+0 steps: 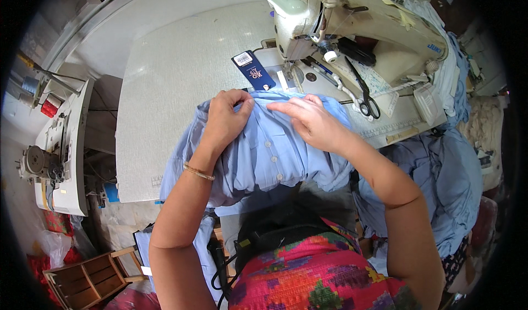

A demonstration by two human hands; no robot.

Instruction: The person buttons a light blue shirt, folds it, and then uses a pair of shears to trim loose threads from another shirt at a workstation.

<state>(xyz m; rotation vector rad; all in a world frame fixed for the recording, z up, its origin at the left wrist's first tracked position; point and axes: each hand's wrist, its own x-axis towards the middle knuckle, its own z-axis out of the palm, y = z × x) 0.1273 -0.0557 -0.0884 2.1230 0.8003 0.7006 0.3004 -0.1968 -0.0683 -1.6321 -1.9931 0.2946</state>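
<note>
A light blue button-front shirt (258,159) lies bunched over the front edge of the sewing table, with its buttons running down the middle. At the shirt's far edge, my left hand (228,115) is closed on the cloth, fingers bent into a pinch. My right hand (316,123) rests on the shirt across from it, a finger stretched out toward the left hand and the others apart. Just beyond the shirt stands the sewing machine (297,40), its needle area close past my right hand. A dark blue hang tag (253,71) lies on the table beyond my left hand.
Black scissors (364,93), pens and a white cord lie under the machine arm. More blue garments (423,183) hang in a heap at the right. Another sewing machine (41,164) stands at the far left, above a wooden stool (91,280).
</note>
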